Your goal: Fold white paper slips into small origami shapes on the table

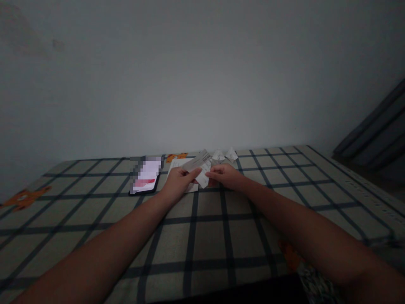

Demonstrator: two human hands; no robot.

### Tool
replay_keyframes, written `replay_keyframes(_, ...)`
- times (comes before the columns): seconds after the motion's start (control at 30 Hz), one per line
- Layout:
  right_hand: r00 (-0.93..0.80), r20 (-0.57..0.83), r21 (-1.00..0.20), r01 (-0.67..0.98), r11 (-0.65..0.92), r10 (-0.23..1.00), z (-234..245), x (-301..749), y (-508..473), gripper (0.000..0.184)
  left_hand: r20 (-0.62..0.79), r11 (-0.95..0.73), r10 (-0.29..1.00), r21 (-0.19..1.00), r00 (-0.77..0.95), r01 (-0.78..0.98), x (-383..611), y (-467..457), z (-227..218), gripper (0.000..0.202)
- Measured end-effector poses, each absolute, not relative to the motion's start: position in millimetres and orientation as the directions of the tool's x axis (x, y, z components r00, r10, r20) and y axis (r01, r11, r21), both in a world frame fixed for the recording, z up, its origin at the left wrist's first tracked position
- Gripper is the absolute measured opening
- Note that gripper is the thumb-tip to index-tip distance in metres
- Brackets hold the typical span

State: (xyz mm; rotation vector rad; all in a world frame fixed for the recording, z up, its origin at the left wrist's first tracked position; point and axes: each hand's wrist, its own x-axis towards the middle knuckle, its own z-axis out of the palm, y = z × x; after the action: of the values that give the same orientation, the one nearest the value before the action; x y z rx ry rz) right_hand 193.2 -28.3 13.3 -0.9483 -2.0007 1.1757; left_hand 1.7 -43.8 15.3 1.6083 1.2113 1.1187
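Note:
Both my arms reach forward over a checked cloth (205, 236). My left hand (177, 182) and my right hand (225, 175) meet near the far edge and pinch a small piece of white paper (202, 173) between them, fingers closed on it. The paper is partly folded and held just above a white sheet (177, 164) that lies flat under my left hand. Two small folded white paper shapes (225, 155) stand just beyond my right hand. A phone (145, 177) with a lit screen lies to the left of my left hand.
The cloth has dark grid lines and orange prints (23, 197) at the left edge. A plain grey wall rises right behind the surface. A dark slanted object (376, 135) leans at the far right.

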Motion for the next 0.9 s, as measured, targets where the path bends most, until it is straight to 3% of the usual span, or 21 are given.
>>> replay_keyframes(0.2, -0.615, 0.102, -0.926, 0.23, 0.301, 0.782, 12.2, 191.8, -30.7, 0.03, 0.199, -0.213, 0.976, 0.959, 0.091, 0.185, 2.7, -45.2, 16.4, 0.027)
replay_keyframes(0.37, -0.594, 0.146, -0.904, 0.244, 0.35, 0.791, 10.8, 190.3, -33.2, 0.029, 0.21, -0.217, 0.976, 0.967, 0.064, 0.131, 2.9, -42.2, 11.1, 0.027)
replay_keyframes(0.9, -0.638, 0.106, -0.898, 0.269, 0.349, 0.763, 12.6, 191.9, -35.0, 0.035, 0.14, -0.141, 0.99, 0.989, 0.032, 0.043, 2.5, -39.2, 10.4, 0.033)
